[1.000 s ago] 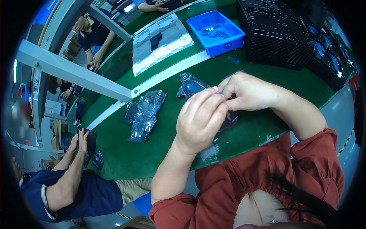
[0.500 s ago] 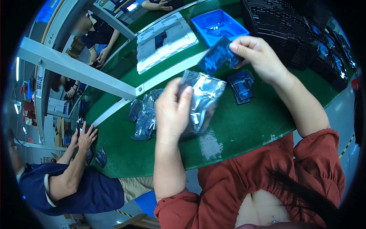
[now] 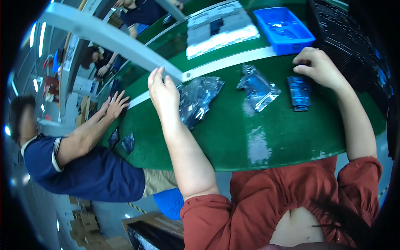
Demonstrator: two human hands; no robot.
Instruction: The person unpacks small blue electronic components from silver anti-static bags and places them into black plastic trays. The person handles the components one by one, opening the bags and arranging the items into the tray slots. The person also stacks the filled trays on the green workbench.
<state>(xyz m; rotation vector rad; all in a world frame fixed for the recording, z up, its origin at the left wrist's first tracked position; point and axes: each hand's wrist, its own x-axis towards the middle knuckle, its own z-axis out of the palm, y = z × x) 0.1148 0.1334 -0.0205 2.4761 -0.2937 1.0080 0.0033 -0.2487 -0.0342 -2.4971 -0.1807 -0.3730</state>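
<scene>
The person's left hand (image 3: 164, 93) is raised over the left part of the green tabletop (image 3: 221, 150), its fingers stretched out and loosely together, with nothing visible in its grasp. Just to its right lies a heap of crumpled, silvery plastic bags (image 3: 201, 98); whether the hand touches the heap cannot be told from this view. The right hand (image 3: 317, 66) is at the right side, its fingers half curled with a gap between them and the thumb, and no object shows there. Just on the near side of it, flat on the tabletop, lie dark, flat rectangular modules (image 3: 299, 95), partly overlapping. Between the heap and the modules, apart from both, rests a single creased silvery bag (image 3: 259, 88). Past a pale strip (image 3: 233, 62) that crosses the table, a white molded tray (image 3: 198, 35) carries a small black part (image 3: 216, 27). To the right of the tray stands a blue plastic bin (image 3: 291, 47) with clear or shiny material inside, and farther right rises a stack of black trays (image 3: 346, 41). At the left edge of the table, a co-worker in a navy shirt (image 3: 89, 166) has both hands (image 3: 114, 109) over the tabletop, two small dark packets (image 3: 128, 142) lying nearby.
</scene>
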